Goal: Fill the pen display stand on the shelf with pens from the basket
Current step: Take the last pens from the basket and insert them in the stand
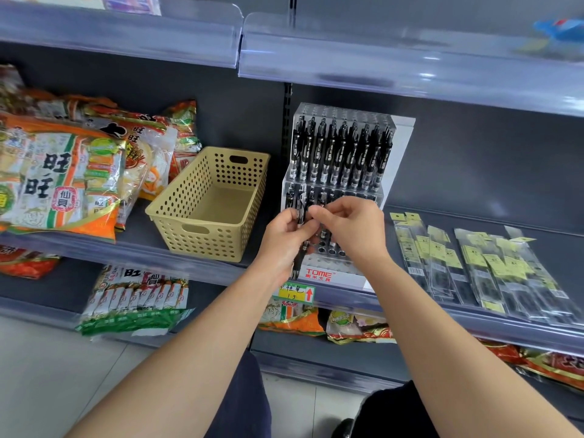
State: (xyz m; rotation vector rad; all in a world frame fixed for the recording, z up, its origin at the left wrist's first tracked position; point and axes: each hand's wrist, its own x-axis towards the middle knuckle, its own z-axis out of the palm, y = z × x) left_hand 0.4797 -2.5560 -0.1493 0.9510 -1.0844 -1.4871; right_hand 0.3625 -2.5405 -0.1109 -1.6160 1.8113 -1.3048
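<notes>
Your left hand (286, 238) grips a bundle of black pens (299, 263), whose ends poke out above and below your fist. Your right hand (352, 230) pinches thumb and forefinger at the bundle's top; which pen it has is hidden. Both hands cover much of the lower tier of the clear pen display stand (344, 281). The beige basket (177, 216) stands just left of it.

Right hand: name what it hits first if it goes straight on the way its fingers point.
The pens the left hand grips; its fingertips seem already on one. Beyond, depth unclear, the display stand.
</notes>
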